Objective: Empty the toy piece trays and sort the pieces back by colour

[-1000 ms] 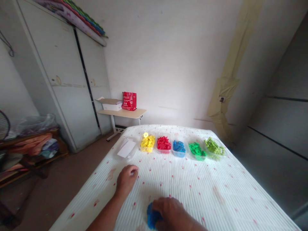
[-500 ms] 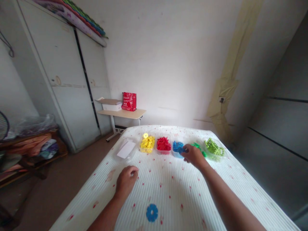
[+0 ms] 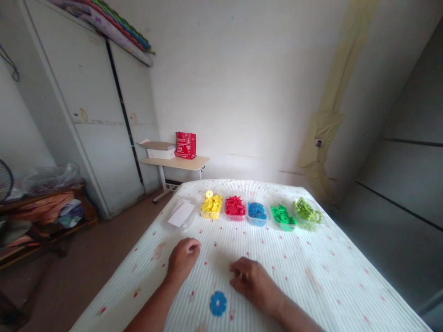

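Observation:
A blue snowflake-shaped plastic disc (image 3: 218,303) lies flat on the patterned tablecloth, close to me. My left hand (image 3: 183,258) rests on the cloth up and left of it, fingers curled in, nothing showing in them. Above and to the right of the disc is my right hand (image 3: 254,281), slightly blurred. Its fingers are bent together, and whatever they may hold is hidden. Farther back, a clear tub of blue pieces (image 3: 257,213) stands between a tub of red pieces (image 3: 235,207) and a tub of green pieces (image 3: 284,216).
At the row's left end is a tub of yellow pieces (image 3: 212,205), beside a clear lid with white paper (image 3: 182,214). Light green pieces (image 3: 307,211) fill the rightmost tub. Behind the table, a small desk (image 3: 197,163) carries a red bag (image 3: 186,145) and a box.
My right hand has come back from the blue tub toward me and to the left, near the blue disc. The green tub is uncovered now. My left hand has stayed put.

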`<state>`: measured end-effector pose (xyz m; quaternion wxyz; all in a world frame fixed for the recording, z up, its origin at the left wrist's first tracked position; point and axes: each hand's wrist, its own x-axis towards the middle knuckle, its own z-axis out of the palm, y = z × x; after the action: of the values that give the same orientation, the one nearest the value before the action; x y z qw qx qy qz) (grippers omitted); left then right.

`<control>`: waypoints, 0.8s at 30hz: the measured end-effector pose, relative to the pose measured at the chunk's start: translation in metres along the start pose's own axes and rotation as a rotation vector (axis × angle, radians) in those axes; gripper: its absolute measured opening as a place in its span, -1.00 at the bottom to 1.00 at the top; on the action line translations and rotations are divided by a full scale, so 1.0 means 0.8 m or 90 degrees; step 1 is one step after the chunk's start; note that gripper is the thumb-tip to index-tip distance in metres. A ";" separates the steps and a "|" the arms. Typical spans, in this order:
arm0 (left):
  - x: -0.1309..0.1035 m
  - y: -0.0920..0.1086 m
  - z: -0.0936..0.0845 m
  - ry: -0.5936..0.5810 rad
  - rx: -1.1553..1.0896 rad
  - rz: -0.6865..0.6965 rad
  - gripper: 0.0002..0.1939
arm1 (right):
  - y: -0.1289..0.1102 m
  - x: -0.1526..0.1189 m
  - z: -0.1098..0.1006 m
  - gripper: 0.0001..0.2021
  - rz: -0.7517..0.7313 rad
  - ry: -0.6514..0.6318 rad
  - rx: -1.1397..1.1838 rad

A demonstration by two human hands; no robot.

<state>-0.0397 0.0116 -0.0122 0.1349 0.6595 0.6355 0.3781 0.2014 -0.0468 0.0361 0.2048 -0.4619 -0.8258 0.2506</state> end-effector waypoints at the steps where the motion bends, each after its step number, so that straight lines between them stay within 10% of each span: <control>1: 0.000 0.000 0.000 0.000 0.002 0.001 -0.82 | -0.012 -0.001 0.011 -0.72 -0.012 -0.033 -0.014; 7: 0.000 -0.003 0.000 0.001 -0.002 0.008 -0.82 | -0.047 0.004 0.037 -0.69 -0.016 -0.187 -0.170; 13: 0.000 -0.006 0.003 0.000 -0.006 0.001 -0.82 | -0.010 0.015 -0.029 -0.87 0.092 -0.346 -0.002; 19: 0.001 -0.004 0.002 0.002 -0.004 -0.008 -0.82 | 0.035 0.055 -0.113 -0.74 0.161 0.113 -0.087; 24: 0.002 -0.005 0.001 0.005 -0.005 -0.012 -0.84 | 0.057 0.063 -0.134 -0.69 0.146 0.230 -0.112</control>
<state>-0.0418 0.0140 -0.0148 0.1386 0.6516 0.6406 0.3819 0.2675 0.0412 0.0988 0.2782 -0.6063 -0.7364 0.1127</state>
